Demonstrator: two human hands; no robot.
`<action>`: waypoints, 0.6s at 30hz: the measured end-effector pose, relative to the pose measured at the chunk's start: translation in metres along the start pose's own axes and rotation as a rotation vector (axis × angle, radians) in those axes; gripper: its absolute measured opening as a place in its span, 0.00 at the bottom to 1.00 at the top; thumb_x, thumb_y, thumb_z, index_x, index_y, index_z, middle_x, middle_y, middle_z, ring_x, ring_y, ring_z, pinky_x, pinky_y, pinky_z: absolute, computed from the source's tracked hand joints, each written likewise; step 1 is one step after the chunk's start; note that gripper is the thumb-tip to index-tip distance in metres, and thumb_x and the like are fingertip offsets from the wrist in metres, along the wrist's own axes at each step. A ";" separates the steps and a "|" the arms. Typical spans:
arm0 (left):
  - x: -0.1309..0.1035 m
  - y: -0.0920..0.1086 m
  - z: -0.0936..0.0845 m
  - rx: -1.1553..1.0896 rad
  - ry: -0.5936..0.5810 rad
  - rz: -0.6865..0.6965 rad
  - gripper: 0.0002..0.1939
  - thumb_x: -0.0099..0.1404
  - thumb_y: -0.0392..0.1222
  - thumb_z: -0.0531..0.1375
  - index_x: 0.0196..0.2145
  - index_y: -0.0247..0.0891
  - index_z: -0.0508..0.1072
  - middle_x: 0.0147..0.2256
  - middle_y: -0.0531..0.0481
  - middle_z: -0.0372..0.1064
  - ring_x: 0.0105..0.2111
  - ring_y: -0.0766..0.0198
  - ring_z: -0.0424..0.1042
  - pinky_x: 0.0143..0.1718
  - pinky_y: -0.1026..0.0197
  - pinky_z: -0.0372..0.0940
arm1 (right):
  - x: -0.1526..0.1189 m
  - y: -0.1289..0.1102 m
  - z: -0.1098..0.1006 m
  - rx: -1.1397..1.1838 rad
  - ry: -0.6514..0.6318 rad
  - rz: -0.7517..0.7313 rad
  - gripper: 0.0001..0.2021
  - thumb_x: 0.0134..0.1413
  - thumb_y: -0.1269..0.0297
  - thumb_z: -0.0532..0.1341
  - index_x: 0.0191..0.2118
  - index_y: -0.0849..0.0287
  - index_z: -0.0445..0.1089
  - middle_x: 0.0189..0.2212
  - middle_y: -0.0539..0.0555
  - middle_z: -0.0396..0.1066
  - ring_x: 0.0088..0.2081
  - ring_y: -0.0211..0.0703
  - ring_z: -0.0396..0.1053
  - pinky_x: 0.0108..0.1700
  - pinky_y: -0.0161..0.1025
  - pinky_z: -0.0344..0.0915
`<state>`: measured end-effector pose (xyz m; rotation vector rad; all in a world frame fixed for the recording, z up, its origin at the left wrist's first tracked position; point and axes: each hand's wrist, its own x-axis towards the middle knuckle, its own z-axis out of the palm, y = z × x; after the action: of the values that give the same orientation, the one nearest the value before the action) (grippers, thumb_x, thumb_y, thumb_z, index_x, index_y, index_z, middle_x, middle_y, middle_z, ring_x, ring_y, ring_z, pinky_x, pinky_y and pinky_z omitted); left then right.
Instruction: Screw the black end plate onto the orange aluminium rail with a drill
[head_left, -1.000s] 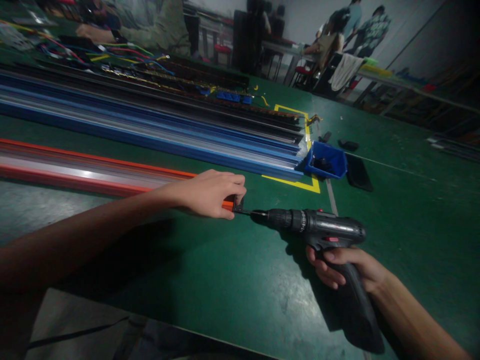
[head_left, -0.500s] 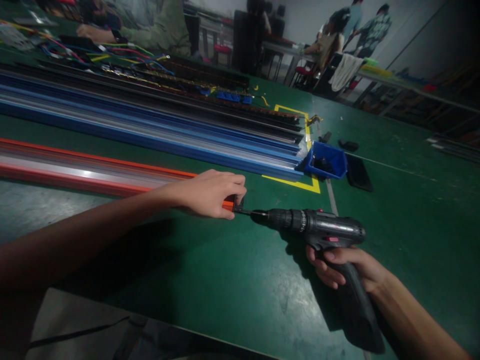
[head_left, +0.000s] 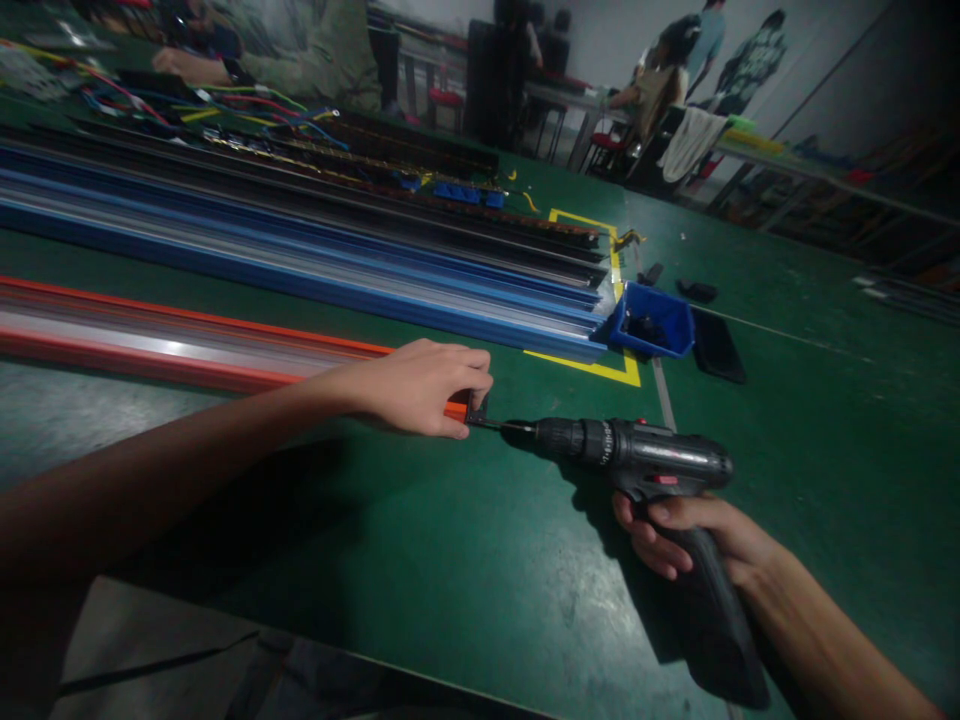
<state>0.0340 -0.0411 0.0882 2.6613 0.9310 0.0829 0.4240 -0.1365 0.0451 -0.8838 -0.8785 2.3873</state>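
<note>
An orange-red metal profile [head_left: 172,347] runs in from the left edge across the green table. My left hand [head_left: 420,388] is closed around its right end, fingers over a small black end cap [head_left: 477,408]. My right hand [head_left: 682,525] grips a black cordless drill [head_left: 652,455] by its handle, battery end toward the lower right. The drill's bit [head_left: 504,427] points left and its tip meets the end cap. Whether a screw sits at the tip is hidden.
Blue profiles [head_left: 337,270] lie behind, ending beside a blue bin [head_left: 654,318] holding small black parts. A dark flat object [head_left: 718,347] rests right of it. Colored wires [head_left: 225,100] and a co-worker's arm [head_left: 300,75] are at the back left. Yellow tape [head_left: 630,370] marks the table.
</note>
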 end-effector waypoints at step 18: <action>-0.001 -0.001 0.000 0.002 0.003 0.013 0.11 0.63 0.51 0.67 0.37 0.45 0.74 0.42 0.53 0.68 0.43 0.60 0.70 0.35 0.58 0.52 | 0.001 0.000 0.000 0.021 -0.012 0.000 0.11 0.59 0.66 0.70 0.44 0.70 0.81 0.28 0.53 0.73 0.20 0.29 0.64 0.28 0.31 0.72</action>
<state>0.0330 -0.0412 0.0877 2.6695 0.9157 0.0890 0.4234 -0.1357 0.0450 -0.8623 -0.8557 2.3999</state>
